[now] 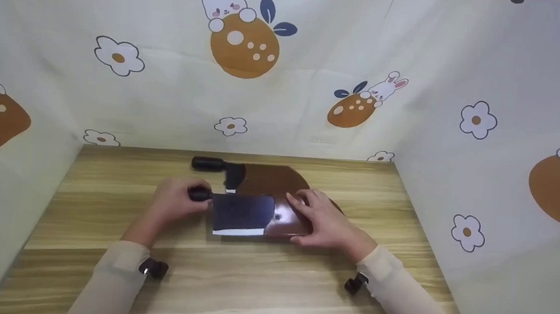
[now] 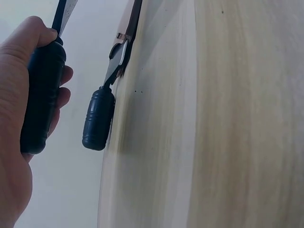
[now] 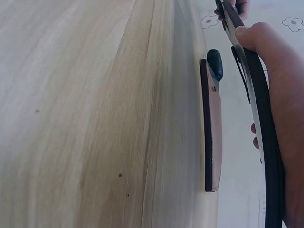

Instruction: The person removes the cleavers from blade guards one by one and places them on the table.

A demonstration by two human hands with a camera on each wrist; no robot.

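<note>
A cleaver with a wide dark blade is held above the table, partly inside a brown sheath. My left hand grips its black handle, thumb near the blade end. At the other end my right hand holds the sheath, thumb on one face and fingers on the other. Behind lies a second cleaver on the table, its black handle pointing left and its blade mostly covered by another brown sheath. The held cleaver overlaps part of that one in the head view.
The wood-grain table is enclosed at the back and sides by pale cloth printed with rabbits and flowers. A small black device is strapped at each wrist.
</note>
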